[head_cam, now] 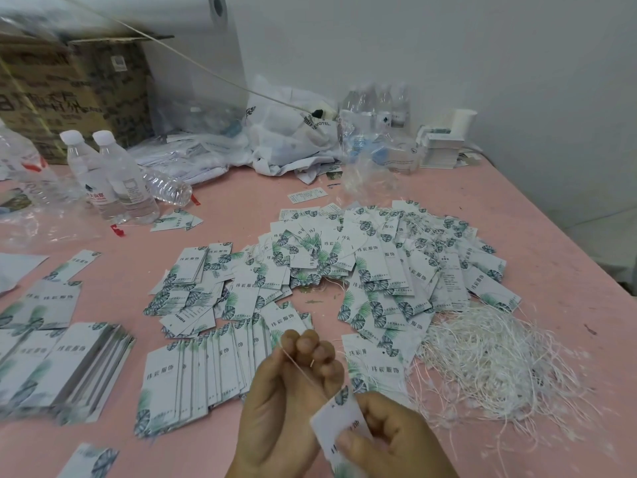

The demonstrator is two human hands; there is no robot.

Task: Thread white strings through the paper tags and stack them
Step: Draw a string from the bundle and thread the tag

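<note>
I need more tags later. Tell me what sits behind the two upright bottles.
Behind the bottles stands a cardboard box, with an empty bottle lying beside them. The box's lower part is hidden by them; no tags show there.

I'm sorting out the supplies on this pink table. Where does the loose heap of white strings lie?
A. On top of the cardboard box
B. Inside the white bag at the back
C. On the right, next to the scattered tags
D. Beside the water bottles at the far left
C: the heap of white strings spreads over the pink table on the right, at the edge of the scattered tags.

Tags white, green-teal leaf print (black lettering); strings white; table pink; box probably brown.
</note>
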